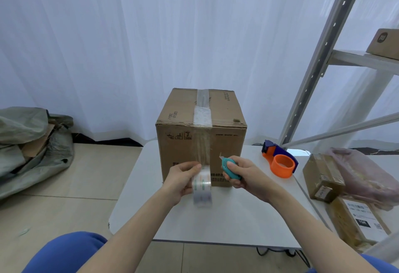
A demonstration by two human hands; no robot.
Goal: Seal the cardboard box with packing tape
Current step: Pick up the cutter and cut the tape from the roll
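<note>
A brown cardboard box (226,147) stands closed on the white table (226,214). A strip of clear tape (202,113) runs along its top seam and down the front face. The strip ends in a roll of clear packing tape (201,185), gripped by my left hand (181,180) low in front of the box. My right hand (246,175) holds a small teal box cutter (230,168) just to the right of the stretched tape, its blade pointing up and left towards the strip.
An orange and dark blue tape dispenser (280,160) lies on the table right of the box. Several parcels (323,177) and a pink bag (367,171) sit at the far right. A metal shelf frame (319,56) rises behind them. Grey sacks (32,147) lie on the floor at left.
</note>
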